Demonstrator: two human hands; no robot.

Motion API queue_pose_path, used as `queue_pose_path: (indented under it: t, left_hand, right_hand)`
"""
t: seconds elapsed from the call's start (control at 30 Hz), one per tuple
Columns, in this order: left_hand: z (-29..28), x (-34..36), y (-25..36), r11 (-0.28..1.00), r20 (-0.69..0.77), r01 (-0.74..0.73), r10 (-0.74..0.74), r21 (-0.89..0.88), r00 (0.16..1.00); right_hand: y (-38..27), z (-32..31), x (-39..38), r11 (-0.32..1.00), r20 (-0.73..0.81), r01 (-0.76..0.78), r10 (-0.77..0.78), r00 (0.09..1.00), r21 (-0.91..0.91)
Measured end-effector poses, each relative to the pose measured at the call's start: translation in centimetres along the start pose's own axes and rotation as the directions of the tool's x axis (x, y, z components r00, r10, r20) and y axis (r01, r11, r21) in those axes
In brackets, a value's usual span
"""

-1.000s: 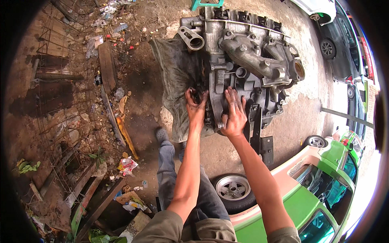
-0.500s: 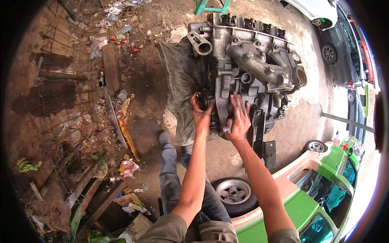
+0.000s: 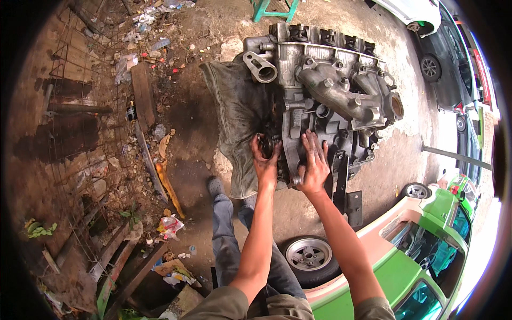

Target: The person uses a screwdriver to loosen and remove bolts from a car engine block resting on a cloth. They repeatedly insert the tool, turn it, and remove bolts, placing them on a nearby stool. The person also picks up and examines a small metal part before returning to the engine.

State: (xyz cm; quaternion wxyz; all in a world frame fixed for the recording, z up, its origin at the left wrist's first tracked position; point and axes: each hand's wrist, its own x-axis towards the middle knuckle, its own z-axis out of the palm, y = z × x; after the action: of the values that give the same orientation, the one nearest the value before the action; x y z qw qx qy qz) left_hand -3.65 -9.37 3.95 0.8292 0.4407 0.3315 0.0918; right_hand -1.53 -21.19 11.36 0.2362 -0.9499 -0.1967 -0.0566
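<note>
A grey metal car engine point(image 3: 330, 85) rests on a dark, oily cloth point(image 3: 234, 128) on the ground. My left hand point(image 3: 265, 165) curls its fingers and thumb around a dark round part point(image 3: 265, 146) at the engine's left side, low down. Much of that part is hidden by the fingers and by shadow. Flat against the lower middle of the engine lies my right hand point(image 3: 313, 168), its fingers stretched out and the thumb apart near a casting edge. Both hands are blackened with grease.
A black metal bracket point(image 3: 341, 181) juts out right of my right hand. Closer to me lie a wheel point(image 3: 308, 258) and a green car body point(image 3: 384, 272). Scrap wood point(image 3: 144, 93) and litter cover the left ground. A green stool point(image 3: 274, 9) stands beyond the engine.
The whole view has shifted slightly, so the engine and hands sit a little lower. Both hands keep nearly the same places on the engine.
</note>
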Motion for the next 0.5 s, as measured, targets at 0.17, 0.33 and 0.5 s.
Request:
queue_pose_path:
  t: [0.17,0.33,0.5]
  left_hand:
    - [-0.3,0.3,0.5,0.993,0.021,-0.049,0.047,0.103,0.999]
    - [-1.3,1.0,1.8,0.95,0.074,-0.101,0.083,0.297,0.994]
    - [-2.7,3.4,1.3,0.674,0.175,-0.423,0.406,0.606,0.897]
  right_hand:
    - [-0.6,-0.2,0.1,1.0,-0.001,-0.028,0.028,1.0,0.003]
    - [-0.9,-0.4,0.4,0.998,-0.005,-0.056,0.056,0.998,0.016]
    - [-1.2,-0.7,0.4,0.996,-0.008,-0.081,0.081,0.997,0.035]
